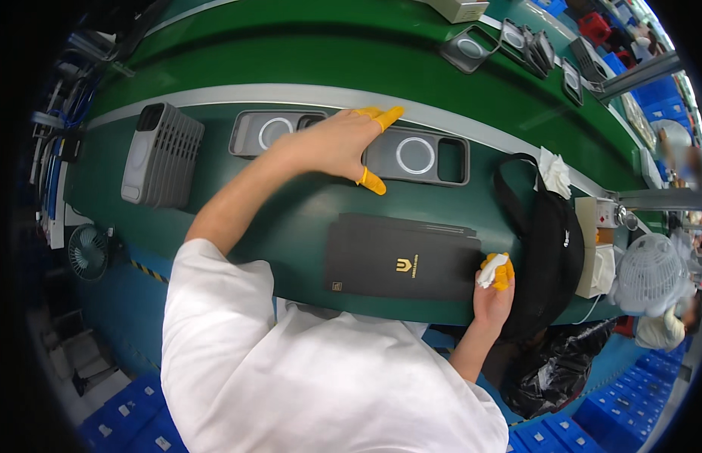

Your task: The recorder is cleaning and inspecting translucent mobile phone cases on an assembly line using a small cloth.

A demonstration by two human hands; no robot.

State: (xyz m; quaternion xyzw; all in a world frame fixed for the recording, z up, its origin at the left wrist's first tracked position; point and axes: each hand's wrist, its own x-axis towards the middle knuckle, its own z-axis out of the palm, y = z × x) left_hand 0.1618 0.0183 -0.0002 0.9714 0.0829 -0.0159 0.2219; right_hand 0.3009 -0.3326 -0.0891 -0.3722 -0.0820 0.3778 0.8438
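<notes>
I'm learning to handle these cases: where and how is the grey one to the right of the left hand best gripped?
Probably by both long edges near the middle, from above: the grey case lies flat and is narrower across than along. The left hand is at its left end.

a factory workshop is indicated: a long green belt (pixel 290 57) is set along the workbench (pixel 283 205), blue bins (pixel 113 424) are massed behind, and the floor (pixel 140 309) is marked with striped tape (pixel 149 272).
</notes>
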